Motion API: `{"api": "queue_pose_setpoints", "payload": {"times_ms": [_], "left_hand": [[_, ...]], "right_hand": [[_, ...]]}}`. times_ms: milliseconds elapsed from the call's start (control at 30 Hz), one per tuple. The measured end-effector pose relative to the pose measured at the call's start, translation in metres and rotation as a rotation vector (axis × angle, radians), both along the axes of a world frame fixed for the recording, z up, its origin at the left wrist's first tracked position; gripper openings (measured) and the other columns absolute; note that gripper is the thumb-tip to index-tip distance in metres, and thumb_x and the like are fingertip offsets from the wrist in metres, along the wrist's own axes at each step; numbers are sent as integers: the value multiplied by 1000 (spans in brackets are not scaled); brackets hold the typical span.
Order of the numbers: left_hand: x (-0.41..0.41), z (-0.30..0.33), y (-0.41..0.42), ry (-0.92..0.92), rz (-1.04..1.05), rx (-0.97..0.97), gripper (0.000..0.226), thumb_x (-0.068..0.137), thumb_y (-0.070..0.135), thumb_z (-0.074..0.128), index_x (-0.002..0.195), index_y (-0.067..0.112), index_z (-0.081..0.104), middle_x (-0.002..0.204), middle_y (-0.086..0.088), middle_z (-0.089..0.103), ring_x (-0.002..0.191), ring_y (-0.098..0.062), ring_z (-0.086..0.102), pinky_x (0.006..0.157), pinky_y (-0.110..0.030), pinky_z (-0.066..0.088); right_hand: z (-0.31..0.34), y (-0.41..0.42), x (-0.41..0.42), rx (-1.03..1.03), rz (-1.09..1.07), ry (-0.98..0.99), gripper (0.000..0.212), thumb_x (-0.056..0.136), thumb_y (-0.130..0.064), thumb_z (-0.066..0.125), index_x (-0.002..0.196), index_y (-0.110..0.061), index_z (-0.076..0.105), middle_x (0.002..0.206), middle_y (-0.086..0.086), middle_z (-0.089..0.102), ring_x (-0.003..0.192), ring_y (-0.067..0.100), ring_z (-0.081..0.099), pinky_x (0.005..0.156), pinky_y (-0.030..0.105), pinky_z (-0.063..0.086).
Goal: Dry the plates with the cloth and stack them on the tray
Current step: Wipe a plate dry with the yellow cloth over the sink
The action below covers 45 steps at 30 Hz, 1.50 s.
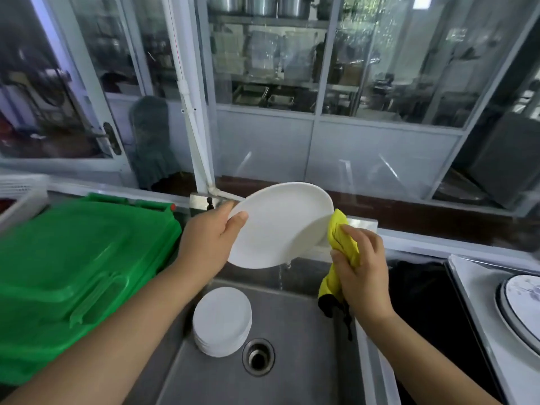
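Plates (222, 320) in steel sink (295, 361)

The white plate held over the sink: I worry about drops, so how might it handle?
The white plate is probably slippery: water drips from its lower edge, and the left hand pinches only its rim. It looks rigid and likely breakable, tilted above the steel sink.
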<state>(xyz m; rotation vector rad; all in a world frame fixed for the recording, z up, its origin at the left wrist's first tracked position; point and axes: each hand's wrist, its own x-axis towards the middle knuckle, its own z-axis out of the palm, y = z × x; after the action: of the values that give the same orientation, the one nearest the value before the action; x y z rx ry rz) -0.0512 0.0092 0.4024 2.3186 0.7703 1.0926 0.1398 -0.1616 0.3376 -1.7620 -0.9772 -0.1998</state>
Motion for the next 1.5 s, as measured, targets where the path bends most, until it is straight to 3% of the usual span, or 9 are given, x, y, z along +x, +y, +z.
{"api": "queue_pose_setpoints", "payload": {"times_ms": [267, 400, 567, 667, 833, 967, 1133, 1233, 1500], "left_hand": [[-24, 62, 12, -181, 2, 22, 32, 96, 28, 51, 66, 26, 41, 58, 4, 52, 55, -14, 50, 50, -33, 34], [-35, 81, 18, -300, -2, -29, 31, 93, 40, 45, 78, 13, 50, 68, -3, 60, 65, -24, 56, 57, -40, 42], [-42, 86, 22, -340, -58, -162, 21, 98, 34, 45, 85, 20, 55, 76, 5, 63, 69, -8, 60, 58, -32, 48], [-43, 87, 23, -368, -90, -249, 21, 97, 33, 45, 81, 23, 54, 76, 4, 63, 69, -2, 60, 54, -18, 46], [-37, 87, 27, -475, -89, -324, 35, 96, 39, 48, 79, 8, 54, 76, -17, 60, 68, -26, 56, 65, -42, 47], [-35, 93, 33, -560, -91, -420, 28, 95, 40, 50, 73, 24, 60, 64, 0, 60, 59, -5, 53, 61, -30, 44], [-41, 100, 40, -530, -114, -407, 29, 90, 52, 47, 80, 28, 60, 78, 3, 68, 74, -15, 64, 66, -35, 50], [-43, 104, 39, -487, -127, -385, 25, 95, 46, 45, 80, 33, 61, 76, 12, 68, 67, -4, 63, 58, -27, 50], [-29, 93, 23, -474, -102, -429, 32, 95, 48, 43, 74, 31, 60, 78, 0, 66, 76, -16, 62, 69, -35, 49]], "right_hand": [[103, 40, -43, 278, -64, -304, 40, 81, -6, 68, 121, -10, 60, 129, 6, 32, 111, -4, 37, 99, 5, 26], [137, 69, -60, 314, -68, -491, 39, 83, -14, 67, 121, -17, 58, 130, 16, 38, 114, 19, 39, 99, 31, 38], [137, 82, -58, 227, -188, -644, 39, 78, -5, 74, 116, -7, 65, 119, 27, 50, 105, 34, 40, 84, 53, 47], [140, 92, -71, 189, -233, -690, 40, 77, -5, 75, 115, -5, 66, 119, 25, 54, 96, 38, 43, 81, 48, 47], [135, 114, -114, 173, -113, -772, 38, 90, -18, 58, 126, -4, 60, 127, 20, 55, 96, 40, 52, 91, 42, 42], [111, 115, -132, 155, 55, -943, 38, 93, -20, 55, 131, -13, 56, 134, 8, 51, 103, 29, 48, 88, 39, 46], [91, 89, -104, 119, 121, -1094, 37, 93, -11, 53, 127, -22, 58, 133, -1, 46, 100, 23, 52, 77, 37, 45], [100, 76, -78, 97, -2, -1058, 31, 89, -12, 58, 118, -18, 67, 127, 1, 51, 95, 25, 49, 73, 40, 48], [159, 90, -80, 107, -148, -906, 35, 91, -17, 47, 116, -4, 67, 114, 18, 64, 89, 34, 49, 77, 46, 50]]}}
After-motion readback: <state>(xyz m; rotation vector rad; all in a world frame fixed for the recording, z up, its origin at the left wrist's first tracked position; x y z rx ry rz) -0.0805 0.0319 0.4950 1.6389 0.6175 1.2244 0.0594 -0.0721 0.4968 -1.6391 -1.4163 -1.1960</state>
